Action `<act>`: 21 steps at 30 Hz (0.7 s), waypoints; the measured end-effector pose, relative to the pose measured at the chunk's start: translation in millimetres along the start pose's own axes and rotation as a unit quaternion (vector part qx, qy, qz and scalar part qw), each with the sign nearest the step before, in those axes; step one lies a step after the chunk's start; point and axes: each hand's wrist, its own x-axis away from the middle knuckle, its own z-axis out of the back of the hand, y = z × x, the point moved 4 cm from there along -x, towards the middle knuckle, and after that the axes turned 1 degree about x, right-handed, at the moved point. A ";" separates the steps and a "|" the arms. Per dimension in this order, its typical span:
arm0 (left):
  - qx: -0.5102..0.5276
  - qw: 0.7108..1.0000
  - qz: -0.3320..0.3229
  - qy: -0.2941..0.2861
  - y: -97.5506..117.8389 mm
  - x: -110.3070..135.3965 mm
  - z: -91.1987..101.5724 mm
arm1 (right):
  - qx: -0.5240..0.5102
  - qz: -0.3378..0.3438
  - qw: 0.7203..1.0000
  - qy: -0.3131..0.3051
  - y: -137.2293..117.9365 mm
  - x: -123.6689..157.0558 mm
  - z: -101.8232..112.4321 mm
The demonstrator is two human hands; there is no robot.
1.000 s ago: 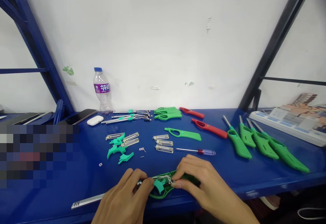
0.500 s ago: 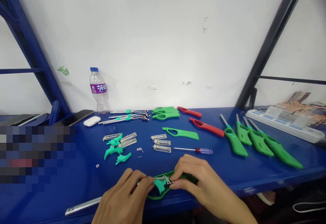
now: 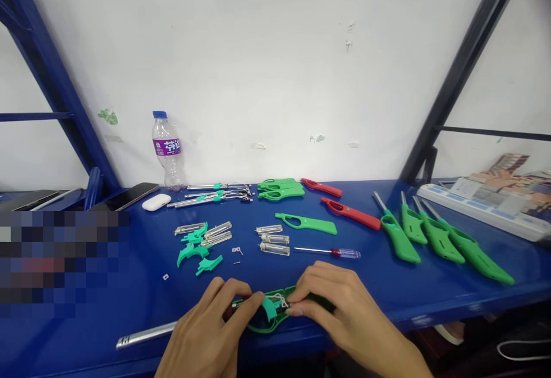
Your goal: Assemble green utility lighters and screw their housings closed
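At the table's front edge lies an open green lighter shell half with a teal trigger and white wires inside it. My left hand is closed on the shell's neck end, beside the trigger. A metal lighter tube sticks out to the left from under that hand. My right hand pinches at the wires and a small dark part near the shell's middle, its fingers covering the shell's right end. What exactly the right fingertips hold is partly hidden.
Beyond my hands lie teal triggers, clear fuel tanks, a screwdriver, a green shell half and red shell halves. Several assembled lighters and a power strip are at the right. A bottle stands back left.
My left hand has shifted slightly, showing more of the shell's neck end. My right fingers stay pinched by the wires. The view has moved a little.
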 end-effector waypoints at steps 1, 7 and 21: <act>-0.001 1.000 0.002 0.003 -0.4 -0.5 0.1 | 0.000 -0.005 1.000 -0.001 -0.5 0.1 0.4; -0.019 1.000 0.003 0.022 -0.2 -0.7 1.3 | 0.001 -0.028 1.000 -0.004 -1.4 -0.4 1.3; 0.013 0.999 -0.001 0.036 -0.2 -0.9 1.2 | 0.005 -0.028 1.000 0.003 -2.5 -1.0 1.2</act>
